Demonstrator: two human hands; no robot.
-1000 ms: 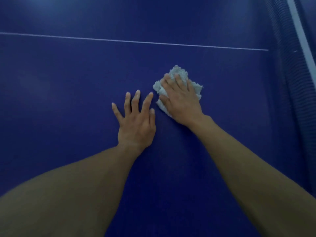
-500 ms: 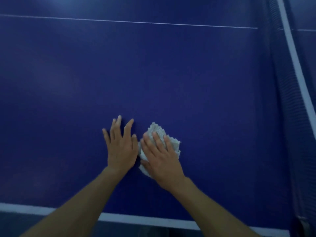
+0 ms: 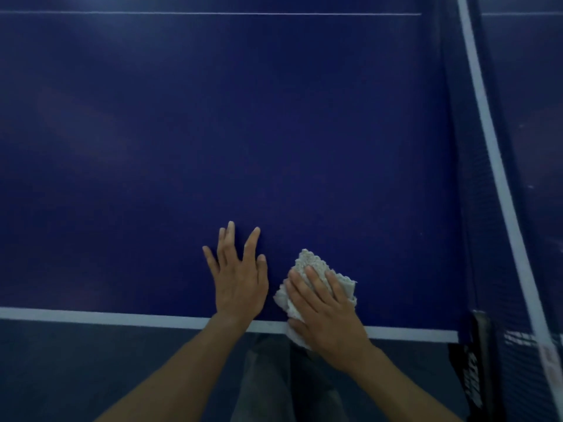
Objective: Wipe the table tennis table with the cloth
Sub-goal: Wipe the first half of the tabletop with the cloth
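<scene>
At the worktop's [image 3: 243, 132] near edge, toward the net [image 3: 457, 178], the right grip [image 3: 329, 315] presses the cloth [image 3: 310, 263] flat under straight fingers. The cloth laps over the white border [image 3: 91, 315]. Just beside it, the left grip [image 3: 240, 281] lies spread, palm down.

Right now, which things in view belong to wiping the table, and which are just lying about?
In the job: cloth; right hand pressing on it; table tennis table; left hand flat on the table.
Just there: net; floor below the near edge.
</scene>
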